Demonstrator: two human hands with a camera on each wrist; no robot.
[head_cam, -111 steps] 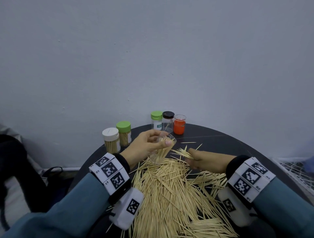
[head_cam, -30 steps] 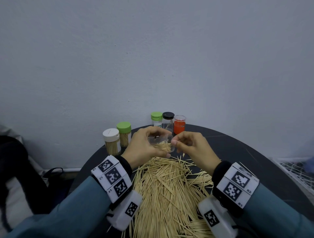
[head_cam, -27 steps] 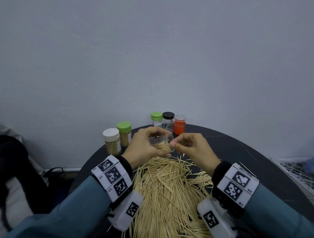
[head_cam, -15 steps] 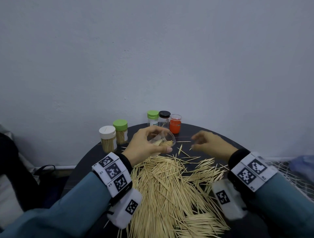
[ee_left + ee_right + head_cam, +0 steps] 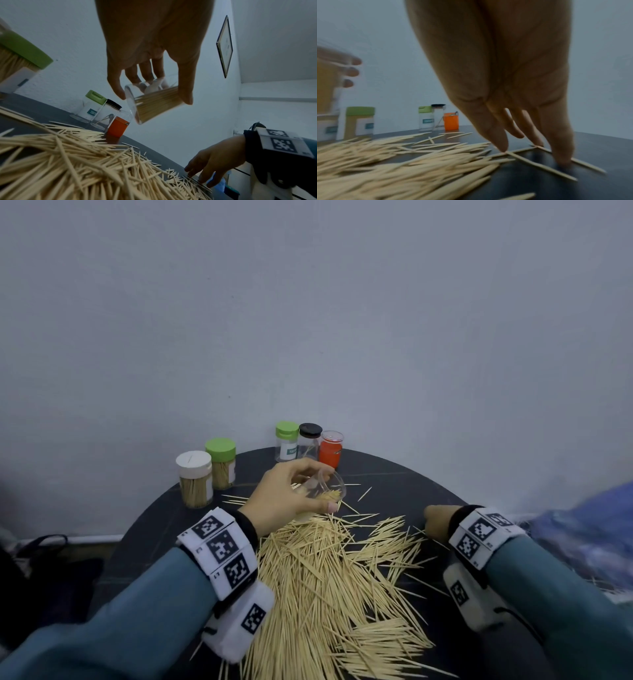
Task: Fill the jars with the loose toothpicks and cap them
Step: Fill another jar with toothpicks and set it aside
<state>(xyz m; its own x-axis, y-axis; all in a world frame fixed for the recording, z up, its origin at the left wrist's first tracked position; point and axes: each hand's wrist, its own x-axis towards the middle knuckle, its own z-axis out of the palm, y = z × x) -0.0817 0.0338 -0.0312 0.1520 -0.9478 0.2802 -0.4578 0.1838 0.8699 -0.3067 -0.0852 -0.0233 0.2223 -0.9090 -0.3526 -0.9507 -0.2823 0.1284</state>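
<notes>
The round dark bench [image 5: 404,491] carries everything here. Most of its near middle is covered by a wide heap of loose toothpicks [image 5: 322,583], which spreads from the near edge up toward the far side, with a few single sticks lying apart beyond it.

The left hand [image 5: 284,494] is above the far end of the heap. Its grip is closed around a clear open jar [image 5: 150,100]: thumb on one side, fingers on the other. The jar is tilted with its mouth turned to the right, and it is partly filled with toothpicks that lie along its lower wall. It does not touch the bench.

The right hand [image 5: 508,83] is low at the right edge of the heap. Its fingers [image 5: 498,138] are stretched downward and the tips press on some scattered toothpicks on the bench; the grip is released and holds nothing.

At the far left stand two capped jars full of toothpicks, a white-lidded jar [image 5: 194,479] and just beside it a green-lidded jar [image 5: 222,463]. At the far edge stands a close row: a green-capped jar [image 5: 287,441], a black-capped jar [image 5: 310,440] and an orange container [image 5: 330,449].
</notes>
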